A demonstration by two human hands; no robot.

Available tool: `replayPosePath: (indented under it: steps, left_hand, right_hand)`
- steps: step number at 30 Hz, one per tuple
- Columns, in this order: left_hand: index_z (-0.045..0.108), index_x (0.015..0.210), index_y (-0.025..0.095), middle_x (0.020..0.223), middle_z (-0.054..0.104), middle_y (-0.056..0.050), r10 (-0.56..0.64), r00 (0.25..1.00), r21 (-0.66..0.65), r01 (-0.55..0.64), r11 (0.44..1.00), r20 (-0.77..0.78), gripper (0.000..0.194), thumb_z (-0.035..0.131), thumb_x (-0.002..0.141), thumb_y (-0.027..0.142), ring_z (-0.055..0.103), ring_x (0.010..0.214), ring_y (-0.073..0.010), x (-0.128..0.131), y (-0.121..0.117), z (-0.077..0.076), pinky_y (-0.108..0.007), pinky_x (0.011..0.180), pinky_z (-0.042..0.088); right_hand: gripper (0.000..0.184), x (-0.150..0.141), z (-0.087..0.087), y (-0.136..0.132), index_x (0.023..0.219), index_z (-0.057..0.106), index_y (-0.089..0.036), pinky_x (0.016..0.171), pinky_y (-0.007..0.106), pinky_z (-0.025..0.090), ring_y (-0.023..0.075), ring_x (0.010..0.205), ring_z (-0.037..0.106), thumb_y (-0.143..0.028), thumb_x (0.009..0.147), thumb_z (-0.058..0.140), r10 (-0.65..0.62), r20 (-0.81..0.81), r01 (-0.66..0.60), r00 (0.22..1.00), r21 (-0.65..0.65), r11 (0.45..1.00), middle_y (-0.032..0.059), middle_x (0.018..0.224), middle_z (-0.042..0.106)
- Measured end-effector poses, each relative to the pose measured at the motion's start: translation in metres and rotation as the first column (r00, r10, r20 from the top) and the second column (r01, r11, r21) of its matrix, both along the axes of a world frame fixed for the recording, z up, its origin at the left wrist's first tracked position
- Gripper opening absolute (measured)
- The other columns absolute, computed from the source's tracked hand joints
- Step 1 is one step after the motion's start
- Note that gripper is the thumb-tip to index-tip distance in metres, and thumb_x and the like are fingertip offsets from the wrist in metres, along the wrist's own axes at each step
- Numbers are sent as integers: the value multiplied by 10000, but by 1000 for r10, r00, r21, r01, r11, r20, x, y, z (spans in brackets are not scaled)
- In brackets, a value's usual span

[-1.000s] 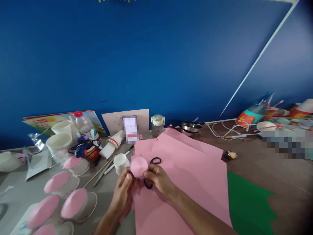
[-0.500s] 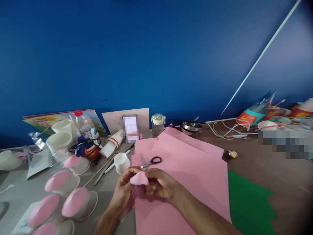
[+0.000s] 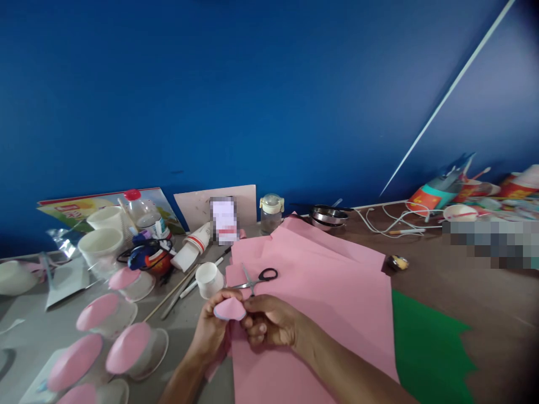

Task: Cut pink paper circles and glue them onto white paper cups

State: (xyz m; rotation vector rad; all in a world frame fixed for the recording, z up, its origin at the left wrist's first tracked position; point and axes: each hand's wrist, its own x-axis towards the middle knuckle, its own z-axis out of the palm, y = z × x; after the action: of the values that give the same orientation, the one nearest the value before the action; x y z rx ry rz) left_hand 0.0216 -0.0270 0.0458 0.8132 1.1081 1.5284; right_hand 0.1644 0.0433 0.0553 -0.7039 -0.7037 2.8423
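Between my hands is a small pink paper cone (image 3: pixel 229 308) with a bluish lower rim. My left hand (image 3: pixel 213 325) has its fingers closed around the cone's left side and back. My right hand (image 3: pixel 269 322) pinches the right edge between thumb and curled fingers. Beneath both hands lie large pink paper sheets (image 3: pixel 311 314). Just beyond my fingers, scissors (image 3: pixel 252 280) with black handles rest on the sheets, blades spread. A small white paper cup (image 3: pixel 209 280) stands to the left of them.
At the left are several cups topped with pink cones (image 3: pixel 128 348). Behind them stand white paper cups (image 3: pixel 101 247) and a red-capped bottle (image 3: pixel 141 210). A lidded jar (image 3: pixel 272 213) and metal bowls (image 3: pixel 328 216) line the wall. Green paper (image 3: pixel 429 348) lies at right.
Both hands have shifted slightly left with the cone, which has turned a little. More of the scissors now shows beyond my fingers.
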Motion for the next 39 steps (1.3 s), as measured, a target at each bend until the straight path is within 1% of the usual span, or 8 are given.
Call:
replayPosePath:
  steps: [5, 10, 13, 15, 17, 22, 26, 39]
  left_hand:
    - [668, 784, 162, 661, 615, 7, 135, 991, -79, -136, 988, -19, 154, 735, 656, 215, 523, 567, -104, 1, 1, -5, -193, 530, 404]
    - [679, 779, 157, 701, 649, -1, 166, 976, -113, -182, 977, -141, 146, 720, 655, 223, 547, 631, -121, -3, 5, -9, -197, 579, 421]
    - [697, 751, 143, 714, 678, -25, 135, 970, -118, -161, 980, -203, 145, 714, 628, 217, 575, 678, -152, -4, 8, -7, -221, 629, 444]
    - [700, 715, 136, 673, 669, -22, 135, 961, -122, -168, 978, -241, 139, 725, 606, 217, 559, 643, -142, -4, 9, -5, -215, 608, 435]
    - [697, 710, 137, 627, 647, -10, 124, 965, -150, -161, 976, -229, 153, 736, 611, 247, 534, 587, -124, -2, 9, -3, -207, 565, 419]
    - [691, 853, 138, 689, 662, -28, 32, 992, -219, -58, 974, -119, 325, 764, 644, 375, 551, 566, -130, 5, 4, 0, -231, 547, 441]
    - [677, 793, 112, 598, 605, -9, 44, 985, -231, -83, 969, -168, 366, 784, 628, 422, 508, 517, -108, 5, 3, -1, -214, 503, 419]
    - [668, 1009, 171, 841, 700, -41, 72, 990, -204, -95, 974, -118, 404, 741, 695, 414, 633, 726, -168, 5, 4, -1, -259, 663, 511]
  right_hand:
    - [189, 2, 2, 3, 700, 511, -162, 421, 208, 255, 49, 375, 354, -317, 777, 585, -251, 152, 146, 956, 496, 856, -43, 561, 516]
    - [181, 4, 4, -6, 913, 600, -170, 590, 236, 412, 111, 625, 511, -209, 737, 606, -504, 34, 110, 863, 961, 253, 17, 808, 592]
    - [192, 1, 1, -13, 934, 617, -167, 670, 265, 438, 145, 719, 544, -158, 747, 575, -487, -113, 69, 866, 992, -107, 60, 905, 612]
    - [99, -1, -3, -15, 830, 613, -169, 692, 278, 431, 161, 728, 549, -149, 789, 526, -503, -177, 62, 846, 969, -238, 51, 796, 608]
    - [128, -3, -5, -13, 716, 583, -176, 671, 274, 416, 156, 682, 537, -146, 804, 496, -569, -171, 50, 805, 974, -222, 29, 694, 576]
    - [143, -3, 0, -8, 647, 521, -185, 577, 238, 389, 126, 571, 488, -221, 785, 509, -662, -9, 158, 749, 974, 164, -13, 603, 524]
    - [144, -4, 5, -9, 641, 516, -184, 533, 225, 362, 113, 538, 445, -261, 762, 513, -628, 51, 204, 777, 923, 326, -31, 575, 491]
    - [207, -4, 3, -9, 594, 479, -188, 526, 226, 343, 111, 545, 429, -281, 774, 520, -623, 48, 140, 781, 959, 248, -31, 561, 465]
